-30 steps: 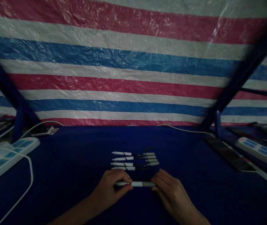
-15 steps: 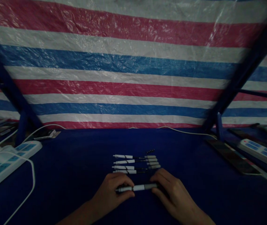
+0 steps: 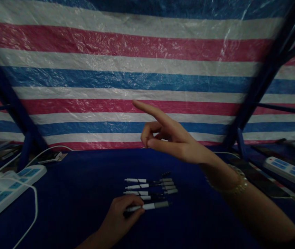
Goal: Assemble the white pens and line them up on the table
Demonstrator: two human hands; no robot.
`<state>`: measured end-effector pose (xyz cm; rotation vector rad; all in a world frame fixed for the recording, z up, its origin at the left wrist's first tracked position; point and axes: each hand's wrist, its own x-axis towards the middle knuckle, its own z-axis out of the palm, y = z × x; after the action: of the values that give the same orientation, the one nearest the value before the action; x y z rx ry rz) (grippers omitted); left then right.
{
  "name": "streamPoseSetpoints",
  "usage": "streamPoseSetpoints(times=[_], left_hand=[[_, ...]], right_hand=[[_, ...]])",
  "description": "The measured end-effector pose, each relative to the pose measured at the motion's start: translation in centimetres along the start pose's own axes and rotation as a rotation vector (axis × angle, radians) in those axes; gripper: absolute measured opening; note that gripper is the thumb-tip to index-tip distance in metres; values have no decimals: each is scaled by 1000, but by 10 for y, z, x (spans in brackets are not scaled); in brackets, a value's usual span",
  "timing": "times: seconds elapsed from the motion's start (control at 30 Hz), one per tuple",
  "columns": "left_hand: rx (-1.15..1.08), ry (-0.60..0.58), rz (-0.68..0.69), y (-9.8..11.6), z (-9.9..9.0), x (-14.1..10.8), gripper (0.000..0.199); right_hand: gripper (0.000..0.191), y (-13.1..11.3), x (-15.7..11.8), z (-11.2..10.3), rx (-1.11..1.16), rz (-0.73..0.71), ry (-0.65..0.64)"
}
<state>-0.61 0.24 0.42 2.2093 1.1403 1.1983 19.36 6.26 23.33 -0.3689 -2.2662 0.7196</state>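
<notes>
My left hand [image 3: 120,215] is low at the front of the table, shut on a slim white-and-grey pen [image 3: 149,206] that lies roughly level. My right hand [image 3: 165,135] is raised well above the table, holding nothing, with its index finger stretched out and the other fingers loosely curled. A gold-coloured bracelet [image 3: 237,181] circles my right wrist. Just behind the held pen lies a tight row of several similar pens [image 3: 147,185], side by side, with a small dark part [image 3: 166,174] beyond them.
A dark blue cloth [image 3: 201,214] covers the table. White power strips stand at the left [image 3: 7,188] and right [image 3: 288,169], with a white cable [image 3: 35,204] at the left. A dark slab [image 3: 256,178] lies at right. A striped tarpaulin [image 3: 137,69] hangs behind blue frame posts.
My right hand has let go of the pen's grey end and risen high above the table, index finger out. My left hand keeps the pen. The view has tilted slightly upward.
</notes>
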Motion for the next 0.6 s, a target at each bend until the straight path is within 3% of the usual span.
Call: streamPoseSetpoints(times=[0.13,0.2,0.27,0.4,0.6], left_hand=[[-4,-22,33,3,-1,0,22],[-10,-51,69,5,-2,0,23],[-7,-71,95,6,-2,0,23],[4,-102,100,5,-2,1,21],[-8,-100,111,1,0,1,23]], right_hand=[[34,62,-74,-11,-175,287,20],[29,104,-111,-13,-303,443,11],[27,138,-136,-11,-340,505,-9],[28,175,-150,7,-357,535,-81],[20,195,-146,22,-343,563,-77]])
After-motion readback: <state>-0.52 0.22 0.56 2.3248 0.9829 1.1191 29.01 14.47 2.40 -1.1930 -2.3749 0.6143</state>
